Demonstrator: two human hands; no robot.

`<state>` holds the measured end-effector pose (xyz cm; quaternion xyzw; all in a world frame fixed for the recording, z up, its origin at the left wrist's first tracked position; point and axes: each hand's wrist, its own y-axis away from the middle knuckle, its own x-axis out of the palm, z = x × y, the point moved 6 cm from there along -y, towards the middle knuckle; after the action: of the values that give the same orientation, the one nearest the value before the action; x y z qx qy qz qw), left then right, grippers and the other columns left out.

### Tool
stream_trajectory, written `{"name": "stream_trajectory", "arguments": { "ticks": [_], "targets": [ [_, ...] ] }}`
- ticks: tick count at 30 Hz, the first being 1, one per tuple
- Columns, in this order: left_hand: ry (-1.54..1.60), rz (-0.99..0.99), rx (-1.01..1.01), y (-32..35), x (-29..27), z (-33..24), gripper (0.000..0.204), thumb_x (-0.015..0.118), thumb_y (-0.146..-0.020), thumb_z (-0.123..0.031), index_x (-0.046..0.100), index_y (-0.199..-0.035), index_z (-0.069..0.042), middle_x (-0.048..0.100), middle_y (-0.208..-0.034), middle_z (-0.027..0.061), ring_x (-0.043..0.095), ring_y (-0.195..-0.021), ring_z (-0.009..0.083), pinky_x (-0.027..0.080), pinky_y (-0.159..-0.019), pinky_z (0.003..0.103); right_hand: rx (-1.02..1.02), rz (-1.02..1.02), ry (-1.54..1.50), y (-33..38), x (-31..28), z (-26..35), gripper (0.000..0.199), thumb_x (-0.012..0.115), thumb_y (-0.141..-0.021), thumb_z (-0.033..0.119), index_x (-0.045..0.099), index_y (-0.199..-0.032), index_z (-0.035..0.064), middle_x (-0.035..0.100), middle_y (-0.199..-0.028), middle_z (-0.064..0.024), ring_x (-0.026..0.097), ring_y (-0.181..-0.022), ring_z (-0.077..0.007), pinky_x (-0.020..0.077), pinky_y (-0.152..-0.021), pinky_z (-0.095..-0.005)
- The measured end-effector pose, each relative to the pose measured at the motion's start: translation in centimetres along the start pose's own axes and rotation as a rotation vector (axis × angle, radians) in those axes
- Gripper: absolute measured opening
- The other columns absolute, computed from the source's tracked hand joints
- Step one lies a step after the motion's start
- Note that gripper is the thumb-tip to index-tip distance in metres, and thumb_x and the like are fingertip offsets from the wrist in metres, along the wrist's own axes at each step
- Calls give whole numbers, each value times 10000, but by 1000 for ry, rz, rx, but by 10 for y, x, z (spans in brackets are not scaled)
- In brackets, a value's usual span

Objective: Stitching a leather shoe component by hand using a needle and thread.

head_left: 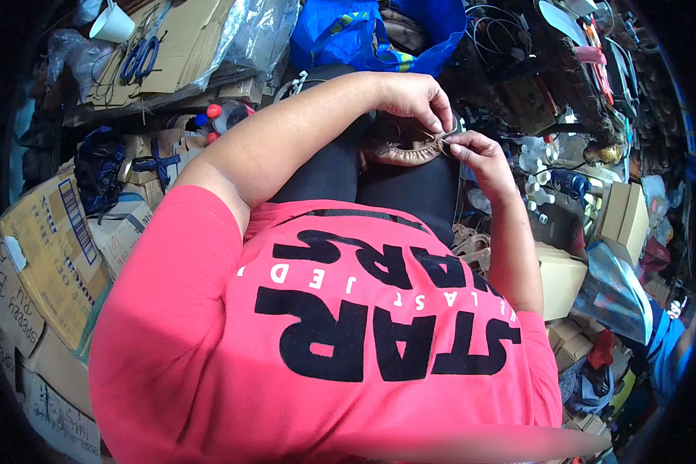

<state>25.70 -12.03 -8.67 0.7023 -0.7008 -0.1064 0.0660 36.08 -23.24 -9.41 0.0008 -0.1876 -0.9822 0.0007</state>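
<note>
I sit with a brown curved piece (414, 158), its rim gathered in pleats, resting across my lap on black trousers (317, 184); I judge that my legs serve as a support here, keeping the piece close beneath my fingers. My left hand (417, 102) comes over from the far side, thumb and fingers drawn to a narrow pinch that seems to hold a thin strand (428, 134) at the rim. My right hand (478, 152) meets it just beside, its fingertips also pinched narrow on that strand, as far as I can tell; whether a tool sits between them is too small to make out. Having both hands so near together probably steadies that one spot. A blue bag (336, 39) stands beyond my knees, flat cardboard (182, 58) is stacked to my left, and small white bottles (535, 185) lie to my right, likely kept within reach.
</note>
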Motion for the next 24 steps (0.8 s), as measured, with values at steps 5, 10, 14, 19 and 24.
{"name": "stream_trajectory", "arguments": {
  "ticks": [5,10,14,19,24],
  "targets": [
    [-26,-42,86,3,-4,2,193,682,-751,-107,656,-929,-35,656,-852,35,588,-790,112,466,-744,261,-165,-163,295,4,10,18,128,682,-765,58,661,-886,22,611,-829,-12,538,-777,-87,420,-702,-218],
    [-550,-535,180,32,-9,-15,170,538,-727,-37,616,-874,-68,548,-915,141,527,-924,306,425,-810,370,-352,-224,680,24,24,51,237,628,-708,-56,660,-918,47,522,-747,-31,527,-707,-118,414,-633,-228],
    [-468,-776,251,75,11,-21,275,497,-754,22,641,-967,-74,526,-953,171,529,-927,328,429,-821,374,-385,-299,808,39,32,45,298,621,-725,-46,657,-986,93,502,-744,-54,540,-663,-153,424,-599,-249],
    [-639,-706,174,88,29,-12,113,612,-737,-98,659,-839,-97,568,-789,88,573,-816,281,444,-716,383,-400,-343,1106,47,54,43,347,594,-774,39,618,-1100,158,518,-743,-63,508,-733,-254,396,-717,-359],
    [-697,-884,191,92,21,-13,85,633,-718,-176,664,-768,-116,571,-735,61,581,-770,247,425,-706,382,-353,-258,919,40,54,39,347,602,-751,20,634,-1074,146,504,-730,-73,514,-701,-233,408,-659,-325]
  ]
}}
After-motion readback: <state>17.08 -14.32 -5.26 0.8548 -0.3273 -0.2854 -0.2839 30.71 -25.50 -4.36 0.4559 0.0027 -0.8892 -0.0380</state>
